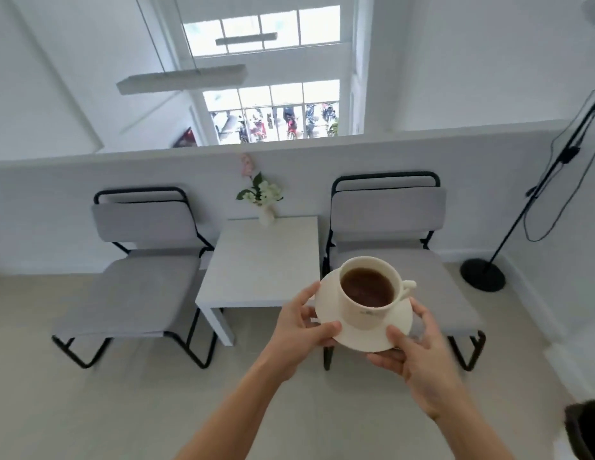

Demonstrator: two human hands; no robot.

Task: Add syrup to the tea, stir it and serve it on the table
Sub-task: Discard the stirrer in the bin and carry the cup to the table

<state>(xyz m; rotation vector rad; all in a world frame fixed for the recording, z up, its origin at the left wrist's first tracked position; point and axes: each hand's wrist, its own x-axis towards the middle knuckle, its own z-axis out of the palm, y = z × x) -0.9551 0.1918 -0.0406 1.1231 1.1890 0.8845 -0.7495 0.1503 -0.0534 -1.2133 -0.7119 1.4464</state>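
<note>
A cream cup [362, 312] full of dark tea stands on a cream saucer [332, 315], its handle pointing right. I hold the saucer in the air with both hands. My left hand [302, 330] grips its left rim, thumb on top. My right hand [419, 350] grips its right front rim from below. The cup hangs in front of the near right corner of a small white square table [256, 270], above the floor and the right chair's seat.
A small vase of flowers [264, 202] stands at the table's far edge. Grey chairs flank the table, one at left [136, 280] and one at right [389, 220]. A black floor stand [483, 273] with a cable is at far right. A low white wall runs behind.
</note>
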